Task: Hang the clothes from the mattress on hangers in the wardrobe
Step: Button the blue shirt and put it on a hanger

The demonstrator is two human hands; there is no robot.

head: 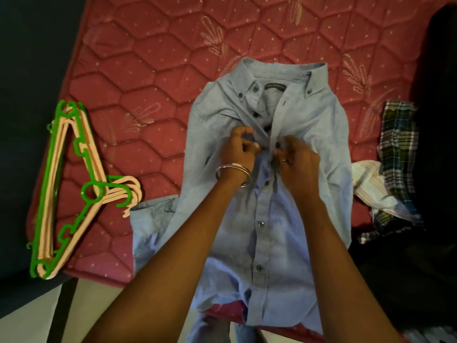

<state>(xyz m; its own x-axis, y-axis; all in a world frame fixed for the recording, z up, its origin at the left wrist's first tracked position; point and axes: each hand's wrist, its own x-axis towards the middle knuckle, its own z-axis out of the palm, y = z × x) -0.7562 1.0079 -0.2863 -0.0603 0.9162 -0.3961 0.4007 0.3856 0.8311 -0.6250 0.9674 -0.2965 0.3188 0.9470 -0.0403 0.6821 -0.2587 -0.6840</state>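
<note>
Blue shirt (267, 184) flat on mattress (148, 70), placket pinched under both left hand (237, 149) and right hand (296, 159).

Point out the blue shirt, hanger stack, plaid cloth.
blue shirt (272, 233): head view, on the front placket below the hands.
hanger stack (91, 191): head view, on the green ring at the neck.
plaid cloth (398, 134): head view, mid-fabric.

Light blue shirt (269, 219) flat on red quilted mattress (148, 70), left hand (238, 149) and right hand (296, 157) pinching its button placket, stacked hangers (61, 189) at left, plaid clothes (395, 154) at right
</note>
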